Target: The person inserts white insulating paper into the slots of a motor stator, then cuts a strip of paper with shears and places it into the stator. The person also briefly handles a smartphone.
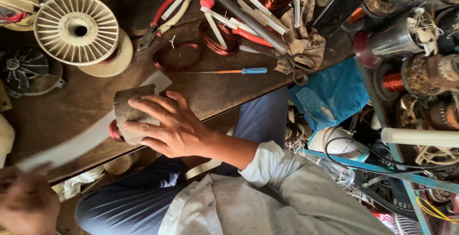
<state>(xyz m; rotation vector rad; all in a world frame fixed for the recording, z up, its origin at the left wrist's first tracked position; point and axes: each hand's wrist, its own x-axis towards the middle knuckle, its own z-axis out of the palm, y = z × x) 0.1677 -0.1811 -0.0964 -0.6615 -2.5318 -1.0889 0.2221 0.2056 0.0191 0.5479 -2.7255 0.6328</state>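
Down at the near edge, the left hand (26, 201) is a blur, apparently pinching the end of a long white strip (76, 144), though I cannot tell its grip for sure. Just beyond, the right hand (167, 125) presses flat, fingers spread, over a grey metal piece (131, 103) on the tabletop (210, 94), a coil of copper wire (114, 131) peeking out beneath. Risk here: a hard pull could tear the strip or drag the piece off the edge. Farther back lie a blue screwdriver (244, 71), red pliers (158, 22) and a big white spool (79, 29).
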